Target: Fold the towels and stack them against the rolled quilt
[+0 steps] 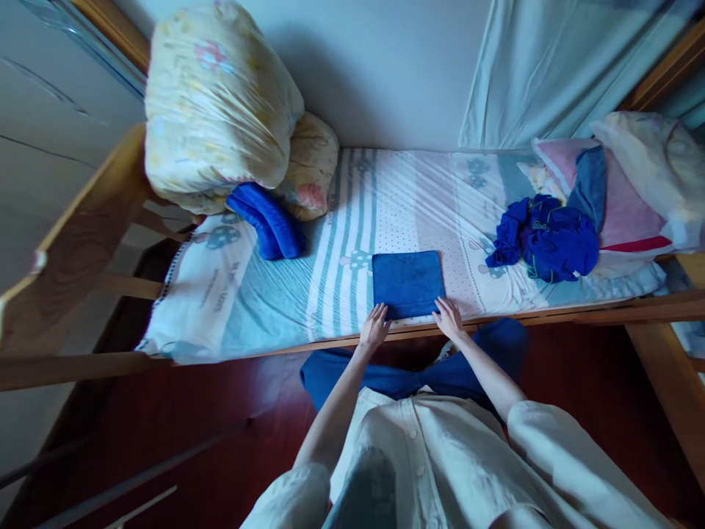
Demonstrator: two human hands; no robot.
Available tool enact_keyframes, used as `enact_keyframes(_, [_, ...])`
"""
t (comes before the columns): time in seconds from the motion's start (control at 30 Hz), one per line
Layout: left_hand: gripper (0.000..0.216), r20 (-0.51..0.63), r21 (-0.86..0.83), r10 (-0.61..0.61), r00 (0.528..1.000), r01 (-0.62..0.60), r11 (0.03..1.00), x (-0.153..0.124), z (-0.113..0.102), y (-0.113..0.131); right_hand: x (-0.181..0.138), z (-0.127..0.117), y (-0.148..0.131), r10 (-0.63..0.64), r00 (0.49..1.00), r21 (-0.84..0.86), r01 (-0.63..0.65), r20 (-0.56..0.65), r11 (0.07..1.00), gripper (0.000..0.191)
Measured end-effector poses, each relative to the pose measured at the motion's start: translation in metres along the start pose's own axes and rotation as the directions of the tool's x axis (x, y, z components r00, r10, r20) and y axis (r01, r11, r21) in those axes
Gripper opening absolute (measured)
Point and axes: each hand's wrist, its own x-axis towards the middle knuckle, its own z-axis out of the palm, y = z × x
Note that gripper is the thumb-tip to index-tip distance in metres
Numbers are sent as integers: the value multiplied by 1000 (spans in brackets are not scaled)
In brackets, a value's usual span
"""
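A small blue towel [407,279] lies flat as a near-square on the bed, close to its front edge. My left hand [375,328] is at the towel's near left corner, its fingers closed on the edge. At the near right corner, my right hand [448,317] likewise has its fingers on the edge, bent around it. The thumbs and the underside of the towel are hard to make out.
On the left, a folded blue towel [267,220] leans by a large stuffed bedding bundle [220,103] and a pillow [311,162]. To the right sits a crumpled blue cloth pile [556,239] beside pink pillows [628,198]. A wooden bed rail [611,308] runs along the front.
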Motion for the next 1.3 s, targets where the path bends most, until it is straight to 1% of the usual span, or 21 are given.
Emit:
enact_keyframes(0.1, [61,60,90,-20,998,14,996,6,12,1,-2,0,-2,-68,994,-100,77,90,992,50])
enact_keyframes(0.23, [66,95,125,-32,995,20,992,13,25,0,4,9,-3,-62,985,-163,88,159,983,56])
enact_keyframes(0.37, [65,56,134,-55,997,47,990,23,35,1,15,20,-8,-16,986,-209,52,168,977,61])
enact_keyframes(0.5, [57,17,150,-91,996,87,985,32,40,3,25,23,-13,23,981,-261,29,194,965,57])
enact_keyframes(0.57, [54,21,149,-85,996,81,986,33,39,3,26,21,-13,29,978,-257,25,207,966,56])
enact_keyframes(0.67, [53,24,143,-70,997,66,988,28,34,2,24,17,-11,6,978,-222,40,207,974,58])
enact_keyframes(0.87, [57,38,128,-31,999,25,991,6,28,1,9,15,-7,11,975,-205,35,220,978,53])
enact_keyframes(0.97, [56,56,115,-29,998,22,993,-6,27,3,0,16,-6,4,976,-182,36,218,983,54])
enact_keyframes(1.13, [50,88,89,-70,994,62,994,-14,20,9,-6,15,-4,19,978,-136,9,208,991,52])
enact_keyframes(1.3, [42,101,46,-150,983,146,988,-1,3,6,3,7,0,108,974,-89,-92,198,992,44])
